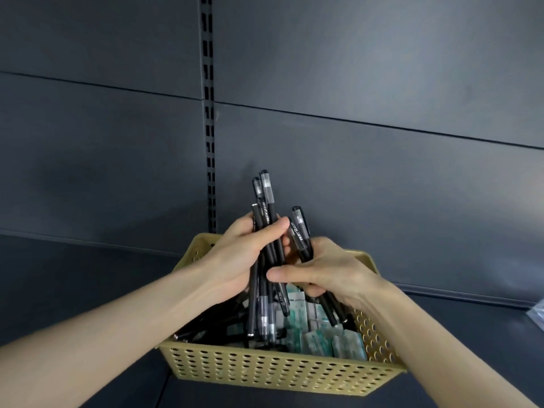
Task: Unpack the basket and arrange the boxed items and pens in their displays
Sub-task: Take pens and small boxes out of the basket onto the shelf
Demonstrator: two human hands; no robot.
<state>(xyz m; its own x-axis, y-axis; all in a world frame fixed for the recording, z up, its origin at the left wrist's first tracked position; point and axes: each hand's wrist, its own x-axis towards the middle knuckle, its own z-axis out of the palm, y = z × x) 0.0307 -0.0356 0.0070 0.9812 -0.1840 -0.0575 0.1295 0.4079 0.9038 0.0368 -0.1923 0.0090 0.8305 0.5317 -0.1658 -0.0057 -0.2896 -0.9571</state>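
A tan perforated basket [279,369] stands on the dark shelf in front of me. Above it my left hand [244,254] grips a bundle of black pens [266,207] that stands nearly upright, caps upward. My right hand [323,272] holds the same bundle lower down, thumb across the barrels, with one more pen [300,228] sticking up between its fingers. Loose black pens [206,328] lie in the basket's left half. Small green-and-white boxed items [321,337] fill its right half.
The dark grey shelf surface [88,290] spreads left and right of the basket. A slotted upright rail [209,113] runs up the back panel behind it. A bit of clear plastic wrap [537,313] shows at the right edge.
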